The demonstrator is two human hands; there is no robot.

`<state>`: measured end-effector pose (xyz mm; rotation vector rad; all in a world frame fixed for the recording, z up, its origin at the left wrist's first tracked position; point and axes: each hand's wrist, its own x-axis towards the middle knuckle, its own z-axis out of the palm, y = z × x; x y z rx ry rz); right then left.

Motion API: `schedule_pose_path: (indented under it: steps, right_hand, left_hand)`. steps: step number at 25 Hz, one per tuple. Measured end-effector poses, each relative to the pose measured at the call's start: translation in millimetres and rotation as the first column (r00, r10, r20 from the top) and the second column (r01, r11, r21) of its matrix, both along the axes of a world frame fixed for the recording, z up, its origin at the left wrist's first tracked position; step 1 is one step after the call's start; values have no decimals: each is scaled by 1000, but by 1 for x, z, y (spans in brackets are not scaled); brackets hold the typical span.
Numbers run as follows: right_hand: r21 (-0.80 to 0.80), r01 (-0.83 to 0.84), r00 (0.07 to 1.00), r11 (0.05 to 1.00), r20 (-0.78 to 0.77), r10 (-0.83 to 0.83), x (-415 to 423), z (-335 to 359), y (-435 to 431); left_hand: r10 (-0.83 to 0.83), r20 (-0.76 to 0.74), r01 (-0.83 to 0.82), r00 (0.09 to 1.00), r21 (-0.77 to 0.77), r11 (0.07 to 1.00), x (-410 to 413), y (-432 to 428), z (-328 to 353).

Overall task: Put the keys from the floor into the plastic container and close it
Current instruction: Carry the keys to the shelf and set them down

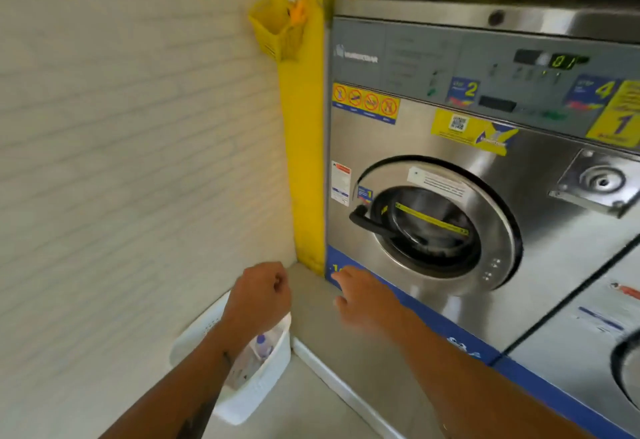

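My left hand (258, 295) is curled into a loose fist above a white perforated plastic basket (263, 390) on the floor by the wall. I cannot tell whether anything is inside the fist. My right hand (363, 296) is open with fingers spread, hovering over the raised grey step (346, 345) in front of the washing machine. No keys and no lidded container are visible in this view. The basket holds a small bottle (262, 344) with a purple cap and some pale items.
A steel front-loading washing machine (450, 224) stands on the step with its round door shut. A second machine (606, 334) is at the right. A yellow pillar (304, 161) fills the corner, with a small yellow basket (277, 35) hanging high. A white brick wall runs along the left.
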<state>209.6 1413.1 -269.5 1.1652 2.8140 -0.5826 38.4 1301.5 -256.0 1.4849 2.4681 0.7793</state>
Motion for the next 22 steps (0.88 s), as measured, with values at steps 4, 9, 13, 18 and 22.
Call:
schedule_pose_path:
  steps: [4,9,13,18,22]
  right_hand:
    - [5,-144,990,990,-10,144,-6,33,-53]
    - [32,-367,930,930,-20,368,-46,59,-149]
    - [26,-549,836,836,-14,549,-84,72,-257]
    - [11,-710,704,704,-36,710,-125,77,-438]
    - [-11,-812,583,583,-58,811,-143,82,-596]
  left_hand:
    - [193,143,-202,971,48,978,19,-79,29]
    - [348,244,-365,905,26,931,13,-206,49]
    - [480,288,-513,829,48,857,5,-338,60]
    - [642,122,-649,757,28,760,9,-533,60]
    - [754,45,-752,655,-49,657,15,-694,66]
